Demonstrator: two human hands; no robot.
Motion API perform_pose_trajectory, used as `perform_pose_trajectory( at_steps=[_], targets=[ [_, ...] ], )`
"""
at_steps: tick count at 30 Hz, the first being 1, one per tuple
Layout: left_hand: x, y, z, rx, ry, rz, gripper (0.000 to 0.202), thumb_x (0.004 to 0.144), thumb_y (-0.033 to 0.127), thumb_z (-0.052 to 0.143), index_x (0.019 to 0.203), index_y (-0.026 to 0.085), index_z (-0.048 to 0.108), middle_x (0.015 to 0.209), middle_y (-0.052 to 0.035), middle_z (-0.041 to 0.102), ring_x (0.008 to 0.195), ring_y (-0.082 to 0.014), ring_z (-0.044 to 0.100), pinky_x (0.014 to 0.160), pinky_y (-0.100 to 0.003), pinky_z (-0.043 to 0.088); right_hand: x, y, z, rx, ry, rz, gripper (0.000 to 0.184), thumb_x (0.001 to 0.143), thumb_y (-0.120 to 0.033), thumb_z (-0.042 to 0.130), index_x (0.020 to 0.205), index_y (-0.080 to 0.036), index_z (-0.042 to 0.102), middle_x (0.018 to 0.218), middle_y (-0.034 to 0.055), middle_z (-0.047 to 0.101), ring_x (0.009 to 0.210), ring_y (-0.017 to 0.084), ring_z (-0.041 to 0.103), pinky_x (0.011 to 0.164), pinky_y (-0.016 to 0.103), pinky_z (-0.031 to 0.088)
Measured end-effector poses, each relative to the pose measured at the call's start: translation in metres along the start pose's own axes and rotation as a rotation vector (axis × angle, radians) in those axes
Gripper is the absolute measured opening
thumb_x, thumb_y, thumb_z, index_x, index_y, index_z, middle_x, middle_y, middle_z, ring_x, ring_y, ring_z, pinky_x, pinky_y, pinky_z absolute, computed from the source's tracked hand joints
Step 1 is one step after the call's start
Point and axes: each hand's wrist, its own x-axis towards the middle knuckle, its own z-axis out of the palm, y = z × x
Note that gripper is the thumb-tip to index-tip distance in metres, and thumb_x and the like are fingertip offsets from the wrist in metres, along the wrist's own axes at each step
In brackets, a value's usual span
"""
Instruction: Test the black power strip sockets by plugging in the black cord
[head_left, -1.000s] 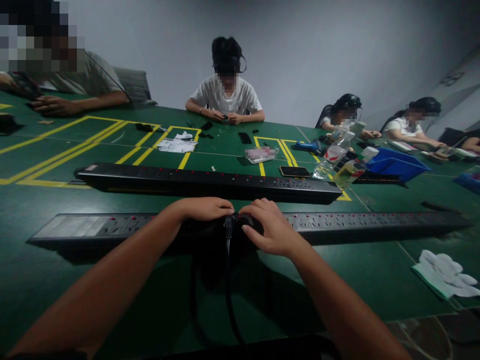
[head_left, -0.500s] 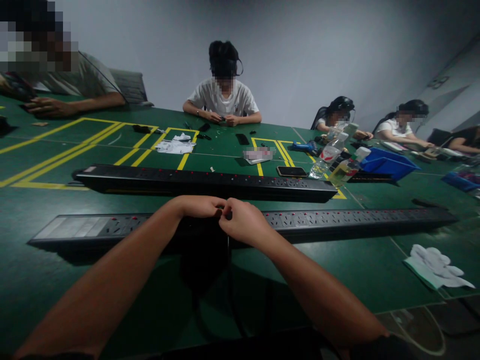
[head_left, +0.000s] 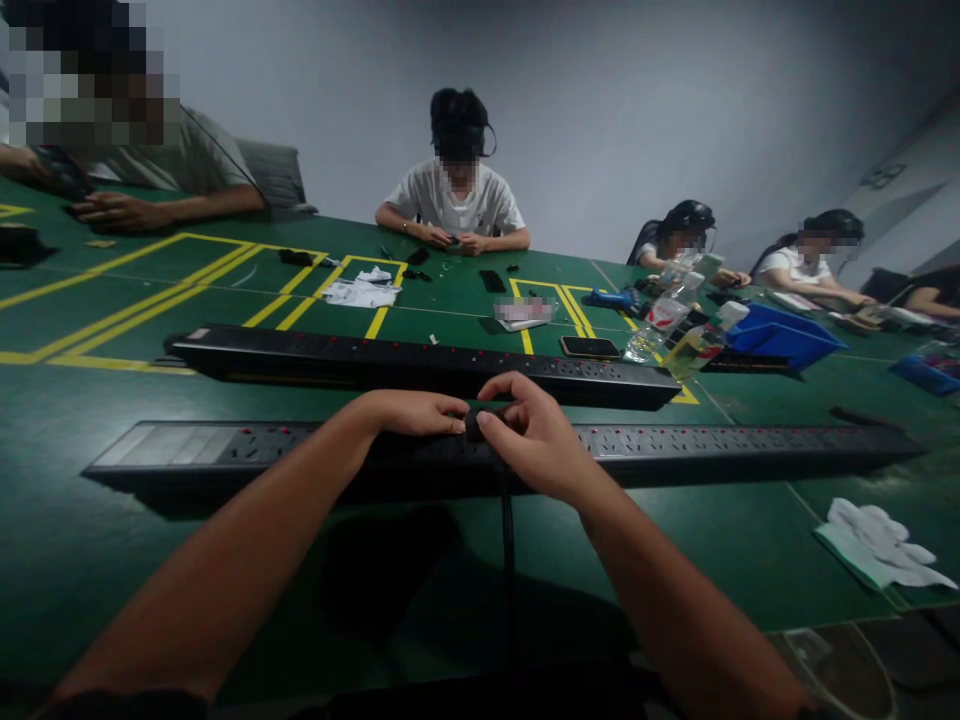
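Over the near black power strip (head_left: 675, 440), a small black plug (head_left: 474, 424) sits between my two hands. My left hand (head_left: 416, 412) closes its thumb and fingertips on the plug's left side. My right hand (head_left: 536, 435) holds the other side between thumb and curled fingers, its index finger arched above. A black cable (head_left: 508, 560) hangs from beneath my right hand toward the table's front edge. My hands and the plug cover the middle sockets of the strip, so I cannot see whether the plug touches them.
Behind lies a second long power strip (head_left: 420, 360). Bottles (head_left: 697, 345), a phone (head_left: 590, 347) and a blue bin (head_left: 784, 335) stand beyond its right end. White gloves (head_left: 881, 535) lie at the right. Several people sit around the green table (head_left: 247, 600).
My hands have shifted slightly right in view. The right hand's fingers have opened out somewhat and its index finger lifted, so the black plug now shows between the hands.
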Motion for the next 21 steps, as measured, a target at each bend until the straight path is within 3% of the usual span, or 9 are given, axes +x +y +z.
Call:
perform_pose_trajectory(
  at_steps=[3, 7, 12, 17, 21],
  targets=[
    [0.000, 0.000, -0.002, -0.002, -0.150, -0.016, 0.035, 0.087, 0.043, 0.053, 0.114, 0.024, 0.064, 0.114, -0.0014, 0.068, 0.106, -0.0179, 0.060, 0.091, -0.026, 0.044, -0.026, 0.027, -0.005, 0.023, -0.049, 0.069, 0.025, 0.094, -0.037, 0.047, 0.113, -0.021, 0.044, 0.064, -0.0070, 0.044, 0.051, 0.009, 0.041, 0.046, 0.021, 0.029],
    [0.001, -0.001, -0.003, 0.028, -0.152, -0.034, 0.037, 0.088, 0.044, 0.050, 0.118, 0.024, 0.061, 0.122, -0.0027, 0.065, 0.112, -0.0182, 0.057, 0.095, -0.026, 0.041, -0.059, 0.047, -0.018, -0.118, -0.170, 0.062, 0.026, 0.098, -0.034, 0.039, 0.120, -0.021, 0.042, 0.082, -0.0001, 0.055, 0.071, 0.013, 0.053, 0.065, 0.027, 0.044],
    [-0.001, 0.001, -0.003, 0.022, -0.149, -0.068, 0.039, 0.088, 0.046, 0.050, 0.118, 0.026, 0.061, 0.123, -0.0026, 0.064, 0.112, -0.0200, 0.057, 0.095, -0.029, 0.041, -0.075, 0.061, -0.024, -0.494, -0.223, 0.086, 0.024, 0.094, -0.027, 0.048, 0.117, -0.022, 0.052, 0.109, 0.0062, 0.065, 0.097, 0.019, 0.060, 0.083, 0.033, 0.045],
    [-0.002, 0.010, 0.001, 0.077, -0.134, -0.129, 0.037, 0.088, 0.042, 0.048, 0.118, 0.024, 0.061, 0.121, -0.0033, 0.064, 0.110, -0.0212, 0.057, 0.097, -0.033, 0.040, -0.077, 0.073, -0.024, -0.709, -0.149, 0.038, 0.025, 0.092, -0.028, 0.048, 0.114, -0.020, 0.055, 0.106, 0.0071, 0.067, 0.095, 0.022, 0.062, 0.082, 0.036, 0.044],
    [-0.003, 0.020, 0.010, 0.182, -0.098, -0.139, 0.039, 0.092, 0.042, 0.040, 0.120, 0.023, 0.059, 0.121, -0.0049, 0.064, 0.109, -0.0212, 0.057, 0.097, -0.033, 0.040, -0.081, 0.072, -0.028, -0.757, -0.157, 0.037, 0.027, 0.088, -0.031, 0.051, 0.112, -0.020, 0.056, 0.101, 0.0074, 0.067, 0.092, 0.023, 0.062, 0.078, 0.035, 0.044]
  ],
)
